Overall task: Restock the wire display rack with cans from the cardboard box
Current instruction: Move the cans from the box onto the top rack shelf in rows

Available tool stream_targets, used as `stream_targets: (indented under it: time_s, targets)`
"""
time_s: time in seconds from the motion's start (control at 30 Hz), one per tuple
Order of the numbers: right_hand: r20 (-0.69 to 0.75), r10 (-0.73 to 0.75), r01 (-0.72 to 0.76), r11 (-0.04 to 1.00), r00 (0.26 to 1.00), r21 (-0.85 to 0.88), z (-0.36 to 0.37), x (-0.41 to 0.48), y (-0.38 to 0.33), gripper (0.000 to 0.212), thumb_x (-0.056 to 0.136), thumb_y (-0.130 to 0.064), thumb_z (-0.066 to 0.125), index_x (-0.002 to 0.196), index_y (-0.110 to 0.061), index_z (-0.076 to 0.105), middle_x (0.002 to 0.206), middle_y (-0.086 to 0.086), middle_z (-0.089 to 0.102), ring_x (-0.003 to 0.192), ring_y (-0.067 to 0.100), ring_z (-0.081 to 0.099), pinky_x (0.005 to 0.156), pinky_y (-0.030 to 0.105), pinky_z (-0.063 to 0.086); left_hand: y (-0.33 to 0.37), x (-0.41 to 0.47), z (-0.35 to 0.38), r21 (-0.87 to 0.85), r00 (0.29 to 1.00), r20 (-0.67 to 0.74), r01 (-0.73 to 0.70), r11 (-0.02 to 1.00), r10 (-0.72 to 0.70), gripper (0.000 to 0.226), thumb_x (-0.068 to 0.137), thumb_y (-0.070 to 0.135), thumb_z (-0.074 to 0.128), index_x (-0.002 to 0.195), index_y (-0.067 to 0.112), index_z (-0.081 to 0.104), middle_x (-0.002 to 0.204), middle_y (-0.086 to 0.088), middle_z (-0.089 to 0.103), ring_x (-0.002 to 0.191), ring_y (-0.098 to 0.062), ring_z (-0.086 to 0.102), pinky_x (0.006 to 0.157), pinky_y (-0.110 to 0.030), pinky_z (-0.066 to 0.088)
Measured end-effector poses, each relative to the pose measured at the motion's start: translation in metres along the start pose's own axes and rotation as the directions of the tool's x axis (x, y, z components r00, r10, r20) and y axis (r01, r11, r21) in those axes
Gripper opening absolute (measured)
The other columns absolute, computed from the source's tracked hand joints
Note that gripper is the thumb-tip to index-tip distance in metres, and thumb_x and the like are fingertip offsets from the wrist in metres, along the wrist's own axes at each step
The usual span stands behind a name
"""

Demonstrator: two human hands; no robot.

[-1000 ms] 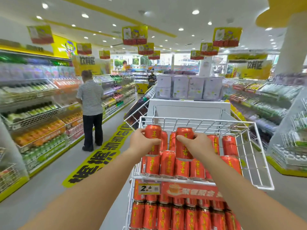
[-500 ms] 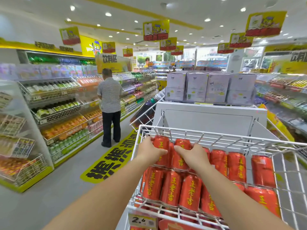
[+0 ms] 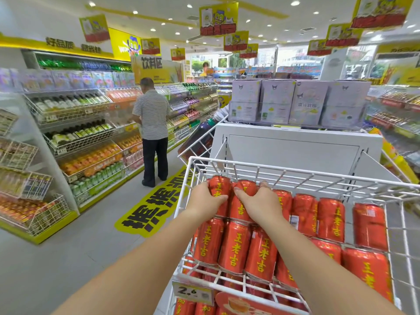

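At the wire display rack's (image 3: 284, 176) back-left corner, two red cans are being gripped, one under the left hand (image 3: 205, 200), one under the right hand (image 3: 259, 203); both should be seated level before being released.

We see two bare forearms, our left hand (image 3: 205, 202) and right hand (image 3: 261, 204) ungloved, no sleeves, watch or rings visible; fingernails look short, though blur makes that uncertain.
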State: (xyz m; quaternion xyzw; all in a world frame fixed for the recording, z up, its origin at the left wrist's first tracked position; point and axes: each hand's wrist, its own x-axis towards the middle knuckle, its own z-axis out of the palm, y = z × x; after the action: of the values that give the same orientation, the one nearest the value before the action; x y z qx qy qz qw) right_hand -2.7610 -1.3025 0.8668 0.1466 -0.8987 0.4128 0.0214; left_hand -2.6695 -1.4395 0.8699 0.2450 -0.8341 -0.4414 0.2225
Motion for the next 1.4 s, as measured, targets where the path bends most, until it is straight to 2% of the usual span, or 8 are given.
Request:
stream_targets:
  time_s: [0.13, 0.4, 0.67, 0.77, 0.93, 1.1, 1.23, 1.4]
  targets:
    - [-0.032, -0.044, 0.044, 0.999, 0.998, -0.015, 0.001, -0.003, 0.002, 0.082, 0.081, -0.067, 0.063, 0.138, -0.009, 0.052, 0.134, 0.016, 0.057, 0.126, 0.034, 0.053, 0.101, 0.036, 0.043, -0.011, -0.001, 0.009, 0.048, 0.999, -0.035, -0.021, 0.999, 0.022, 0.038, 0.082, 0.042, 0.074, 0.113, 0.019, 0.067, 0.103, -0.003, 0.071, 0.094, -0.019, 0.069, 0.088, -0.040, 0.056]
    - [0.074, -0.061, 0.063, 0.997, 0.995, -0.033, 0.006, -0.005, 0.006, 0.074, 0.085, -0.058, 0.060, 0.138, -0.007, 0.049, 0.139, 0.016, 0.053, 0.133, 0.032, 0.045, 0.108, 0.037, 0.039, -0.017, -0.009, 0.009, 0.152, 0.999, 0.047, -0.010, 0.988, 0.003, 0.053, 0.089, 0.036, 0.066, 0.133, 0.013, 0.049, 0.121, -0.012, 0.056, 0.112, -0.029, 0.059, 0.096, -0.036, 0.048]
    - [0.080, -0.130, 0.132, 0.991, 0.988, -0.018, -0.001, -0.010, 0.012, 0.047, 0.079, -0.052, 0.071, 0.108, -0.016, 0.065, 0.111, 0.005, 0.066, 0.110, 0.025, 0.060, 0.096, 0.035, 0.047, -0.019, -0.023, 0.007, 0.220, 0.998, 0.047, -0.040, 0.975, 0.031, 0.051, 0.093, 0.033, 0.065, 0.134, 0.012, 0.045, 0.118, -0.007, 0.060, 0.110, -0.028, 0.060, 0.084, -0.033, 0.046]
    - [0.117, -0.145, 0.157, 0.983, 0.982, -0.091, 0.000, -0.011, 0.010, 0.060, 0.086, -0.053, 0.067, 0.124, -0.008, 0.057, 0.124, 0.012, 0.062, 0.121, 0.029, 0.055, 0.100, 0.037, 0.045, -0.019, -0.029, 0.007, 0.293, 0.997, 0.071, -0.020, 0.956, -0.001, 0.062, 0.094, 0.038, 0.061, 0.145, 0.013, 0.036, 0.131, -0.014, 0.052, 0.125, -0.033, 0.052, 0.101, -0.043, 0.046]
    - [0.172, -0.090, 0.131, 0.961, 0.981, -0.243, -0.005, -0.017, 0.007, 0.086, 0.093, -0.058, 0.051, 0.151, 0.001, 0.029, 0.155, 0.024, 0.034, 0.146, 0.036, 0.028, 0.118, 0.042, 0.029, -0.020, -0.043, 0.008, 0.382, 0.993, 0.117, -0.013, 0.924, -0.034, 0.074, 0.096, 0.038, 0.058, 0.152, 0.006, 0.022, 0.144, -0.018, 0.043, 0.131, -0.036, 0.048, 0.105, -0.048, 0.044]
    - [0.202, -0.119, 0.194, 0.891, 0.972, -0.411, -0.012, -0.028, 0.005, 0.089, 0.094, -0.061, 0.046, 0.153, 0.001, 0.022, 0.158, 0.021, 0.027, 0.146, 0.037, 0.024, 0.118, 0.044, 0.025, -0.017, -0.063, 0.003, 0.612, 0.982, 0.186, -0.146, 0.777, 0.039, 0.095, 0.098, 0.048, 0.052, 0.159, 0.004, -0.005, 0.161, -0.018, 0.021, 0.146, -0.035, 0.029, 0.116, -0.044, 0.034]
    - [0.190, -0.221, 0.290, 0.770, 0.957, -0.568, -0.017, -0.044, 0.008, 0.086, 0.093, -0.064, 0.042, 0.151, -0.003, 0.027, 0.154, 0.017, 0.032, 0.142, 0.035, 0.028, 0.115, 0.047, 0.029, -0.018, -0.075, -0.011, 0.747, 0.963, 0.243, -0.265, 0.610, 0.120, 0.099, 0.094, 0.057, 0.053, 0.160, 0.009, -0.004, 0.162, -0.016, 0.020, 0.148, -0.035, 0.023, 0.118, -0.044, 0.029]
    - [0.199, -0.312, 0.364, 0.671, 0.929, -0.646, -0.020, -0.071, 0.017, 0.085, 0.094, -0.066, 0.035, 0.156, -0.010, 0.021, 0.161, 0.017, 0.023, 0.149, 0.036, 0.017, 0.121, 0.049, 0.016, -0.024, -0.092, -0.030, 0.822, 0.915, 0.331, -0.399, 0.406, 0.230, 0.092, 0.097, 0.061, 0.042, 0.161, 0.008, 0.001, 0.165, -0.019, 0.016, 0.151, -0.036, 0.016, 0.123, -0.044, 0.019]
